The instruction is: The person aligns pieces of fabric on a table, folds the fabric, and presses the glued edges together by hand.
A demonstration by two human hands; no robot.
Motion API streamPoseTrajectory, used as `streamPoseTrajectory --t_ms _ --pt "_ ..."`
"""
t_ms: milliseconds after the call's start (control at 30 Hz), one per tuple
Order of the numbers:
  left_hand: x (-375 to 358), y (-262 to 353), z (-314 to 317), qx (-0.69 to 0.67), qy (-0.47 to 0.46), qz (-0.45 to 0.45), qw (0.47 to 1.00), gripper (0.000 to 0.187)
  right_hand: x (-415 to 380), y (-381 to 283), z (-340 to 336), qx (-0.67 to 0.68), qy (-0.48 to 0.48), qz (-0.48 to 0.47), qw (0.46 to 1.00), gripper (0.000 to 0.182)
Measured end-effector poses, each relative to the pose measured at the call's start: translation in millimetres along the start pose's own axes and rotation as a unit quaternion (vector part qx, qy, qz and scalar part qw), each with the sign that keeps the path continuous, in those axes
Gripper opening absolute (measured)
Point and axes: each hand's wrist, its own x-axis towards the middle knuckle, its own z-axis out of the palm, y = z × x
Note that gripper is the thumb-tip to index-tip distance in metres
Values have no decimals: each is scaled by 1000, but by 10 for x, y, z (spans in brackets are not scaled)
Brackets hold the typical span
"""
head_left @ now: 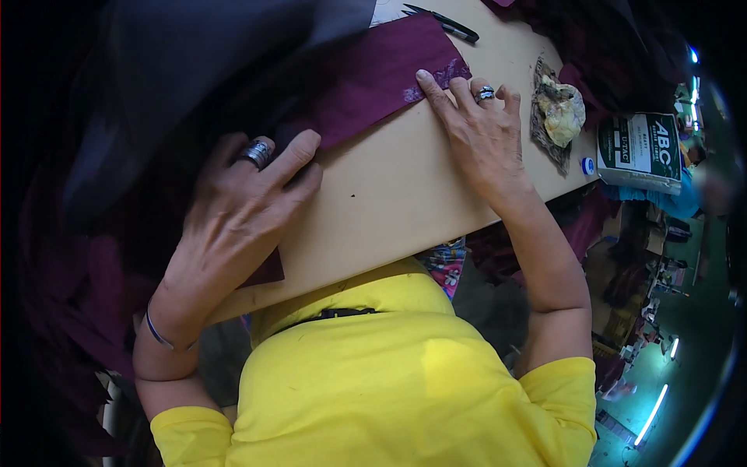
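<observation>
One dark blur, apparently cloth [233,62], is hiding part of one maroon strip [381,70] lying on the table [389,210]. The left hand [245,191] is sitting by its near edge, some fingertips hidden; pinching cannot be told. The right hand's [481,132] forefinger is resting on the strip, other fingers bending, slightly spread. One box [638,152] is showing.

I have a tan table [381,226] in my view, with a maroon cloth [381,78] lying flat between the left fingers [296,156] and the right fingers [437,92]. A black pen [459,29] lies beyond the right fingertips. To their right, I see a yellowish lump [564,117] on a ragged brown scrap [545,140], then a small blue-and-white cap [588,166]. A dark speck [352,195] sits just beside the left fingers.
</observation>
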Motion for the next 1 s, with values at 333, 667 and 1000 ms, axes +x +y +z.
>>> streamPoseTrajectory --t_ms 333,667,1000 --pt "-52 40 -42 -31 17 -14 999 28 16 -166 -132 34 35 -51 998 59" --pt "-93 41 -57 -49 -4 0 999 34 13 -399 -339 55 28 -101 993 56" --pt "-91 64 -87 -38 -22 5 999 37 16 -558 -380 123 73 -124 982 49"
